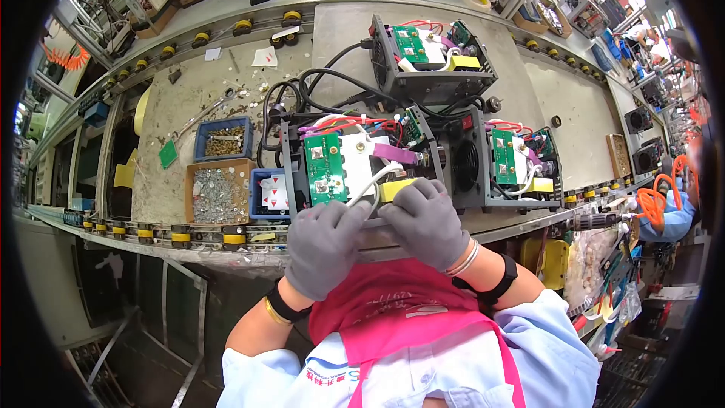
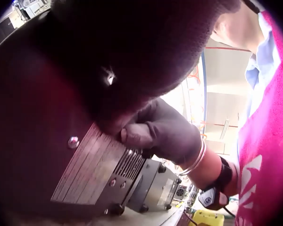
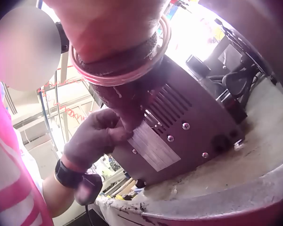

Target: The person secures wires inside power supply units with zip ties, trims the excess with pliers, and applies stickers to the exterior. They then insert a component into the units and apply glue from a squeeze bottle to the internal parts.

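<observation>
Both hands wear grey gloves and meet at the near wall of an open dark metal electrical unit (image 1: 359, 159), with a green circuit board (image 1: 326, 166) and white cables (image 1: 375, 181) inside. My left hand (image 1: 325, 249) bends over the wall's top edge, fingertips right by the white cables. My right hand (image 1: 429, 227) grips the same edge beside a yellow block (image 1: 394, 190), fingers curled inward. From the right wrist view, the left thumb lies against the outer face near a silver label plate (image 3: 155, 148). In the left wrist view, the right thumb rests at that plate's corner.
Two similar open units stand behind (image 1: 434, 60) and to the right (image 1: 521, 162). Left are a blue bin of brass fasteners (image 1: 202, 132), a carton of washers (image 1: 190, 196) and a wrench (image 1: 204, 112). Black cables (image 1: 302, 91) loop behind the unit. Rollers (image 1: 181, 236) line the bench edge.
</observation>
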A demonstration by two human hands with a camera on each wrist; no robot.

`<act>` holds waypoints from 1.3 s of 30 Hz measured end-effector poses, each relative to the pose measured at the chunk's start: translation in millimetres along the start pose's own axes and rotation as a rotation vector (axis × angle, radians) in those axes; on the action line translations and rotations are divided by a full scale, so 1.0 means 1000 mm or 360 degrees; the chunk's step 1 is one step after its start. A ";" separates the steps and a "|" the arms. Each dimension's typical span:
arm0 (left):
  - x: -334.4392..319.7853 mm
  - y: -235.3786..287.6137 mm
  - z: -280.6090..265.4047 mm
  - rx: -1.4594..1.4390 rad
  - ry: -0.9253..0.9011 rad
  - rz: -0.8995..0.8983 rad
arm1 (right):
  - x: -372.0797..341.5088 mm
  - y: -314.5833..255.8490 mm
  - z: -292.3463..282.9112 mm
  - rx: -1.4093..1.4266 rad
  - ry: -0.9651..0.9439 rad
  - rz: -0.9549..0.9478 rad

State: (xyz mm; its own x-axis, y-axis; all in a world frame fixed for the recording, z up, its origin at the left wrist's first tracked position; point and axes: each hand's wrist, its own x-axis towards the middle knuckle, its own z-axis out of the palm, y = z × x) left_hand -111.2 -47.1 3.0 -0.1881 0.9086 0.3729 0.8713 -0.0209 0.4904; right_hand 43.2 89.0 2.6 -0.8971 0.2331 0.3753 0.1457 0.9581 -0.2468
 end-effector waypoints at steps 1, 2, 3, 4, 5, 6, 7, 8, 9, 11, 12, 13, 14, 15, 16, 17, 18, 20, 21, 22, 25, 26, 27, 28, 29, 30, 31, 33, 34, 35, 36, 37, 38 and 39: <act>0.003 0.003 0.000 -0.0020 0.0082 -0.0013 | -0.005 -0.001 0.003 -0.0031 0.0093 0.0001; 0.006 0.006 -0.001 -0.0039 0.0165 -0.0026 | -0.006 -0.003 0.003 -0.0063 0.0187 0.0000; 0.009 0.007 -0.002 -0.0035 0.0122 -0.0034 | -0.004 -0.004 0.001 -0.0083 0.0215 0.0052; 0.012 0.008 -0.004 -0.0032 0.0080 -0.0042 | 0.003 -0.008 -0.003 -0.0103 0.0241 0.0104; 0.014 0.009 -0.005 -0.0029 0.0034 -0.0050 | 0.006 -0.010 -0.005 -0.0122 0.0267 0.0159; 0.014 0.011 -0.004 -0.0006 0.0023 -0.0103 | 0.006 -0.011 -0.004 -0.0125 0.0199 0.0187; 0.014 0.013 -0.001 0.0016 0.0015 -0.0158 | 0.005 -0.011 -0.003 -0.0128 0.0130 0.0212; 0.015 0.015 0.000 0.0038 0.0008 -0.0211 | 0.004 -0.010 0.000 -0.0133 0.0060 0.0236; 0.019 0.017 -0.001 0.0037 -0.0026 -0.0249 | 0.002 -0.007 0.005 -0.0212 0.0039 0.0215; 0.027 0.020 -0.006 0.0031 -0.0085 -0.0336 | 0.002 -0.006 0.006 -0.0213 0.0001 0.0218; 0.028 0.018 -0.005 0.0039 -0.0108 -0.0316 | 0.002 -0.006 0.006 -0.0214 -0.0021 0.0216; 0.027 0.016 -0.003 0.0046 -0.0131 -0.0295 | 0.002 -0.005 0.005 -0.0211 -0.0054 0.0203; 0.027 0.013 -0.001 0.0055 -0.0157 -0.0271 | 0.003 -0.005 0.005 -0.0207 -0.0084 0.0194; 0.025 0.012 0.001 0.0035 -0.0135 -0.0229 | 0.003 -0.005 0.004 -0.0203 -0.0111 0.0191; 0.023 0.012 0.001 0.0016 -0.0119 -0.0185 | 0.004 -0.005 0.004 -0.0202 -0.0145 0.0173; 0.021 0.010 0.003 -0.0004 -0.0106 -0.0140 | 0.006 -0.005 0.002 -0.0201 -0.0178 0.0158; 0.019 0.008 0.004 0.0008 -0.0045 -0.0019 | 0.008 -0.004 0.001 -0.0199 -0.0211 0.0146; 0.014 0.001 0.007 0.0022 0.0052 0.0231 | 0.009 -0.001 0.003 -0.0216 -0.0215 0.0077; 0.012 -0.002 0.010 0.0078 0.0033 0.0290 | 0.010 0.001 0.006 -0.0242 -0.0202 0.0036; 0.011 -0.005 0.012 0.0134 0.0013 0.0354 | 0.010 0.002 0.007 -0.0269 -0.0187 -0.0003; 0.010 -0.001 0.012 0.0233 0.0061 0.0405 | 0.008 0.005 0.002 -0.0005 -0.0164 0.0062; 0.010 0.001 0.012 0.0258 0.0104 0.0399 | 0.007 0.006 0.001 0.0061 -0.0129 0.0083; 0.007 0.004 0.010 0.0324 0.0174 0.0361 | 0.006 0.004 -0.001 0.0104 0.0002 0.0147; 0.002 0.006 0.009 0.0389 0.0248 0.0321 | 0.005 0.004 -0.002 0.0071 0.0018 0.0170; 0.000 0.006 0.010 0.0449 0.0317 0.0272 | 0.003 0.003 -0.002 0.0045 0.0024 0.0195; 0.002 0.006 0.010 0.0418 0.0281 0.0222 | 0.000 0.001 0.000 0.0034 0.0017 0.0234; 0.002 0.007 0.011 0.0381 0.0226 0.0163 | 0.001 0.000 -0.001 -0.0024 0.0036 0.0194; 0.003 0.012 0.013 0.0321 0.0117 -0.0015 | -0.002 -0.001 0.004 -0.0027 0.0019 0.0201; 0.006 0.014 0.014 0.0325 0.0089 -0.0058 | 0.000 0.001 0.004 -0.0042 0.0020 0.0191; 0.008 0.016 0.014 0.0329 0.0063 -0.0100 | 0.001 0.002 0.001 -0.0041 -0.0008 0.0183; 0.010 0.017 0.013 0.0334 0.0043 -0.0140 | 0.003 0.002 0.000 -0.0075 -0.0049 0.0178; 0.013 0.018 0.013 0.0325 0.0047 -0.0155 | 0.006 0.001 -0.001 -0.0109 -0.0089 0.0174; 0.014 0.019 0.013 0.0316 0.0045 -0.0174 | 0.007 0.001 -0.002 -0.0138 -0.0133 0.0173; 0.015 0.019 0.013 0.0308 0.0041 -0.0194 | 0.008 0.002 -0.004 -0.0144 -0.0129 0.0134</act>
State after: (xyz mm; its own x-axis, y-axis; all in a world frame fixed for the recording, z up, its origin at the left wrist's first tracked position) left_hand -91.0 -28.7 7.3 -0.3065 0.8886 0.3413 0.9117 0.1710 0.3736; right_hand 37.6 93.1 8.8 -0.9102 0.3029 0.2824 0.2558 0.9475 -0.1917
